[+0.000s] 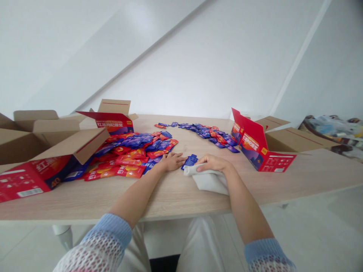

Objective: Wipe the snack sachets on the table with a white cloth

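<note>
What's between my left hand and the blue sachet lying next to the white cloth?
Nothing visible stands in the way. The left hand lies right beside the blue sachet on the wooden tabletop. The white cloth under the right hand is on the sachet's other side.

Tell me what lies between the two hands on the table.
The head view shows one blue sachet lying on the wooden tabletop between the left hand and the right hand.

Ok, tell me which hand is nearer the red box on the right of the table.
Right. The right hand, holding a white cloth, sits just short of the red box. The left hand lies farther from it, beyond a blue sachet.
</note>
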`<state>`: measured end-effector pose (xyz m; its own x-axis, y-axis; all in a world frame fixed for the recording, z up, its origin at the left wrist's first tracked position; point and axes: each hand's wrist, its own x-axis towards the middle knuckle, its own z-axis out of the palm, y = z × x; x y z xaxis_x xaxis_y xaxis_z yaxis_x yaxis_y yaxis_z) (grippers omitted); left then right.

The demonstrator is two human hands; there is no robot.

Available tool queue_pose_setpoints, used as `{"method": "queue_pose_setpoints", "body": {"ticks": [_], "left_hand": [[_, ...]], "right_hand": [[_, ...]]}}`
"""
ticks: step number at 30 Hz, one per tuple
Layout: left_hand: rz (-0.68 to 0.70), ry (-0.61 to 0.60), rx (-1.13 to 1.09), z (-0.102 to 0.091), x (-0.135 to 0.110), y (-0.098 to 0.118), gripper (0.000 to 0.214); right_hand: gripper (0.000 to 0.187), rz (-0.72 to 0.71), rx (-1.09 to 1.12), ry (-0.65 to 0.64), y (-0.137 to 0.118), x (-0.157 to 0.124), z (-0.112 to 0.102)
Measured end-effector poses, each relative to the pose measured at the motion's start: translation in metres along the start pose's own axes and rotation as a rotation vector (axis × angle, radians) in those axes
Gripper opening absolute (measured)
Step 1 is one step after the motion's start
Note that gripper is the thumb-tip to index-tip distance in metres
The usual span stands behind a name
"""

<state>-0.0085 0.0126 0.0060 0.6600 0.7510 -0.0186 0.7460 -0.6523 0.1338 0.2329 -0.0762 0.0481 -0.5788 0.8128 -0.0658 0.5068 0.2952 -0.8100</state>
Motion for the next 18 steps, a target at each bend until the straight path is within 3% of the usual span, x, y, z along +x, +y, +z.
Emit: {"method": "queue_pose_setpoints", "body": {"ticks": [2, 4, 6, 8, 11, 18], "left_hand": [[0.009, -0.008, 0.0, -0.001, 0.0, 0.0, 0.05], [0.016, -0.012, -0.004, -0.001, 0.0, 0.0, 0.05], [0.024, -0.011, -0.009, -0.001, 0.001, 0.0, 0.051], [0.03, -0.005, -0.008, 0.0, 0.002, 0.0, 0.052], [0.032, -0.011, -0.002, 0.001, 0.004, 0.0, 0.052], [0.008, -0.045, 0.024, 0.002, 0.005, 0.0, 0.052]], "right_hand": [[0.055, 0.026, -0.031, 0.327, 0.004, 0.0, -0.005], [0.052, 0.135, -0.207, 0.625, 0.011, 0.003, -0.006], [0.044, 0.27, -0.441, 0.747, 0.018, 0.01, -0.004], [0.038, 0.346, -0.599, 0.695, 0.021, 0.016, 0.003], [0.038, 0.34, -0.674, 0.579, 0.018, 0.021, 0.011], [0.038, 0.2, -0.584, 0.479, 0.012, 0.017, 0.009]]}}
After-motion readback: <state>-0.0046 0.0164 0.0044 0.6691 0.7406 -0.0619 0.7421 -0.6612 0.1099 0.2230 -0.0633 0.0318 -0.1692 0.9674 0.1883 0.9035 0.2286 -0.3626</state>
